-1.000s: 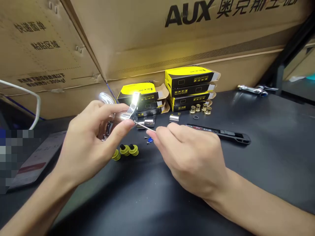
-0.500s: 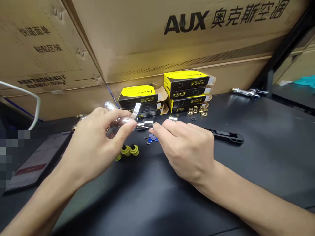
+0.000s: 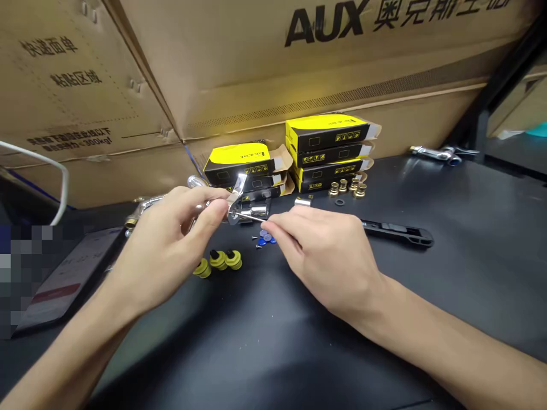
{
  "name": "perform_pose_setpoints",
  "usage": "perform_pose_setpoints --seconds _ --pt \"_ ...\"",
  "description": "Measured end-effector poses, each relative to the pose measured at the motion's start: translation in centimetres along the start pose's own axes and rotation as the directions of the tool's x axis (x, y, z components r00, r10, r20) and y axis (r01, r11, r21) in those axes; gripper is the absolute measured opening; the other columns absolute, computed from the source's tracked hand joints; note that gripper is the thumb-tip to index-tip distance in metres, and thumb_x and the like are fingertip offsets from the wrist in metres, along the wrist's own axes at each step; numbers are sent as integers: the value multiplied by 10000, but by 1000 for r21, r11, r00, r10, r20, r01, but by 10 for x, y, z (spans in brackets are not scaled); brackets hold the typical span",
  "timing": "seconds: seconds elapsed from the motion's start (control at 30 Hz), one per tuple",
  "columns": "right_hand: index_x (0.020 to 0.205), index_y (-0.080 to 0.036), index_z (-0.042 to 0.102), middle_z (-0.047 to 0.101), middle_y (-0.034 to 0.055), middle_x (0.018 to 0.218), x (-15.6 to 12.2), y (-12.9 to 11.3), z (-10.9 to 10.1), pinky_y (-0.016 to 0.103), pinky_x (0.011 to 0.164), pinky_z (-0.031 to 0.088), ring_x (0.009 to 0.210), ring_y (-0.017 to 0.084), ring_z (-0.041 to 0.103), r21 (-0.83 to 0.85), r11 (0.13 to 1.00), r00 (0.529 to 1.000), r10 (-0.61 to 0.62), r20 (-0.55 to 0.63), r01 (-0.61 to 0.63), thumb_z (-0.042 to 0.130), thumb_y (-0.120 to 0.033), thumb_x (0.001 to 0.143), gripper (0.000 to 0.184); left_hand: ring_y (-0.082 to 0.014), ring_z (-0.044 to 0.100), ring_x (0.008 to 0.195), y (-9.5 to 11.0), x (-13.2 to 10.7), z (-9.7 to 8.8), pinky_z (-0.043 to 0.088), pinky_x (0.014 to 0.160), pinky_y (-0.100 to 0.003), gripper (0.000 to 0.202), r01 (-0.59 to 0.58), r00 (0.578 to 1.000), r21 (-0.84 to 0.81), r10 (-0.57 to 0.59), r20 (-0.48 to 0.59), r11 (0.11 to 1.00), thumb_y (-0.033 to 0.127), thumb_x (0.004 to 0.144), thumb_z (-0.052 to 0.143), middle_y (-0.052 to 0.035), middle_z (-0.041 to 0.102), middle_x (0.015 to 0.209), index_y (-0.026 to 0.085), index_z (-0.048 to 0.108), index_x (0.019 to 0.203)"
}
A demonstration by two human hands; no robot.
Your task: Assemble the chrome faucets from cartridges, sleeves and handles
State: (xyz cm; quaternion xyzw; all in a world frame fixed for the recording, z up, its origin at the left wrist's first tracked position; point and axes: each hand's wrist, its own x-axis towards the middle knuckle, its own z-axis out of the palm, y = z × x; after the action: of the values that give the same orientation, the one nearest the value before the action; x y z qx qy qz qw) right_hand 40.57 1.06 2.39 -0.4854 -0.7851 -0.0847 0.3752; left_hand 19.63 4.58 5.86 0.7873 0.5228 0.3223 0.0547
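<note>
A chrome faucet [image 3: 233,214] with a flat lever handle [image 3: 238,187] is held up by my left hand [image 3: 171,245], its thumb and fingers closed round the body. My right hand [image 3: 327,256] pinches a thin screwdriver, whose metal shaft [image 3: 253,217] points left with its tip at the round base of the lever. The screwdriver's grip is hidden inside my fingers. Below the hands lie blue round caps [image 3: 265,236] and small screws [image 3: 258,246]. Yellow valve cartridges [image 3: 217,260] stand beneath my left hand. Chrome sleeves [image 3: 258,210] lie just behind the shaft.
Black-and-yellow boxes [image 3: 329,134] are stacked at the back against cardboard [image 3: 239,68]. Brass fittings [image 3: 347,188] and a black ring [image 3: 339,203] sit right of centre. A black utility knife [image 3: 397,233] lies right; another faucet [image 3: 440,154] lies far right. A phone [image 3: 68,279] is at left.
The lever's round base has turned more into view, with the screwdriver tip at it. My right hand has shifted slightly right. The camera view has tilted a little.
</note>
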Motion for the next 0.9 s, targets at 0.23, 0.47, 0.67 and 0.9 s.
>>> perform_pose_setpoints --seconds 0.23,0.47,0.67,0.9 --pt "912 -202 786 798 -5 877 0 1 -5 305 697 461 817 196 749 -9 999 999 33 26 -33 577 -274 1009 241 -169 588 705 0 0 4 418 707 -332 313 7 1000 32 -7 -6 999 502 956 520 13 664 837 309 744 1058" --pt "900 -214 764 785 -2 879 0 2 -4 292 696 439 821 185 732 -16 999 998 49 42 -48 543 -315 1027 274 -173 594 717 3 0 3 410 667 -321 321 49 998 2 -49 -33 999 523 931 529 18 690 886 307 743 1035" --pt "871 -206 722 771 16 863 4 -1 -4 282 637 380 753 175 695 13 993 985 118 126 -121 506 -343 1041 308 -154 535 644 3 0 3 390 646 -313 287 -7 997 12 7 -72 1000 483 941 530 23 619 804 290 731 1011" --pt "782 -169 691 414 -77 528 14 15 -13 231 480 246 471 71 322 626 476 751 121 649 -617 519 -431 1017 391 -201 507 808 -1 -5 -5 403 723 -344 223 -315 934 186 338 -111 931 323 965 528 -33 484 891 243 679 1109"
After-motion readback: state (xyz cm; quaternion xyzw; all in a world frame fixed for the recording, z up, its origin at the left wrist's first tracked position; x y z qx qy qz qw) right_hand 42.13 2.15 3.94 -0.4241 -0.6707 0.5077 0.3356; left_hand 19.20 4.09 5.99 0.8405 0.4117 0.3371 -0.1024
